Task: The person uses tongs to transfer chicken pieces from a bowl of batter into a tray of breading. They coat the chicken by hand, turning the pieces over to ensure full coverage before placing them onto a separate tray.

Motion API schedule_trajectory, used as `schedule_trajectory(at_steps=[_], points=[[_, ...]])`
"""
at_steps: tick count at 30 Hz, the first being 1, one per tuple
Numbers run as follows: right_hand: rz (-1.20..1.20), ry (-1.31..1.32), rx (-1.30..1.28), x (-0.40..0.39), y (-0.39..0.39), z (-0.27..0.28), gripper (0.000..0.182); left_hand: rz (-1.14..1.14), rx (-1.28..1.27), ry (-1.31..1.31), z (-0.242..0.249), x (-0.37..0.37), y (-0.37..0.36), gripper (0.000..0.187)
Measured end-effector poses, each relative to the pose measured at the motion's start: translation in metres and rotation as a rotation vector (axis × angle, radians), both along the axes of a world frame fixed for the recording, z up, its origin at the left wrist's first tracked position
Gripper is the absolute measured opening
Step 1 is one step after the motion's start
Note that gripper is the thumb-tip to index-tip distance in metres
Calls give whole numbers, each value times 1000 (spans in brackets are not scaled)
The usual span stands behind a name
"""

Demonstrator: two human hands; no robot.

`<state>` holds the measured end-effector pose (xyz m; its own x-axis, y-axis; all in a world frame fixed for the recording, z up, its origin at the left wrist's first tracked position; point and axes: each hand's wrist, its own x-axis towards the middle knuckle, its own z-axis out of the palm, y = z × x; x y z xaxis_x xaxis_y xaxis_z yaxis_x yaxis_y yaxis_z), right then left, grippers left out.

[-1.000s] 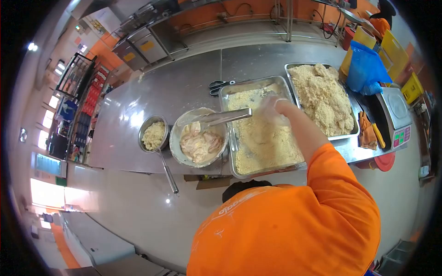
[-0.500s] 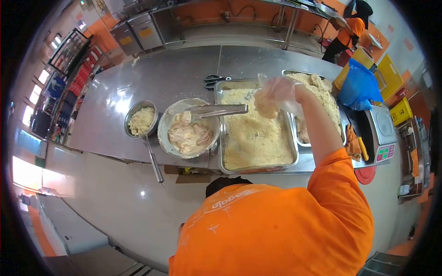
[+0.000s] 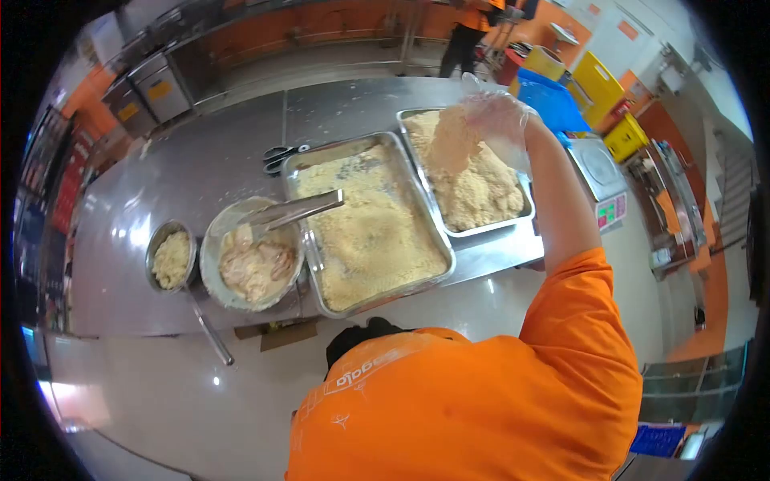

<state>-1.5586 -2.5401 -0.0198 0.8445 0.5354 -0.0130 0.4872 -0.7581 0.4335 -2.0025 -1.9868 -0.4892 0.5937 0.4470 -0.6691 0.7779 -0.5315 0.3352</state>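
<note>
Near: wide steel tray of loose crumbs (image 3: pixel 369 228), now left behind. Beyond: clear-gloved right hand (image 3: pixel 499 116), fingers closed around a crumb-coated piece (image 3: pixel 451 144), carried across and raised above the far heaped tray (image 3: pixel 525 210). Left hand unseen.

Scissors (image 3: pixel 282 157) lie on the steel counter (image 3: pixel 200 160) (behind the trays); a scale (image 3: pixel 605 180) sits at its end.

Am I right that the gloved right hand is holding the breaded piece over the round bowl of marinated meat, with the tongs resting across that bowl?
Not quite. In the head view, the gloved right hand holds the breaded piece over the far tray heaped with coated pieces, not over the round bowl. The tongs do rest across that bowl.
</note>
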Motion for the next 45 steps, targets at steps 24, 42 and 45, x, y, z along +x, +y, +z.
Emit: schedule_trajectory(at_steps=[24,42,45], points=[[-94,251,273,14,-162,-19,24,-89,-85,33,6,84,-227,38],[82,119,-290,10,-163,-137,25,85,83,30,36,37,-270,31],[-109,263,-138,6,-150,-116,27,39,66,-86,20,38,-263,31]])
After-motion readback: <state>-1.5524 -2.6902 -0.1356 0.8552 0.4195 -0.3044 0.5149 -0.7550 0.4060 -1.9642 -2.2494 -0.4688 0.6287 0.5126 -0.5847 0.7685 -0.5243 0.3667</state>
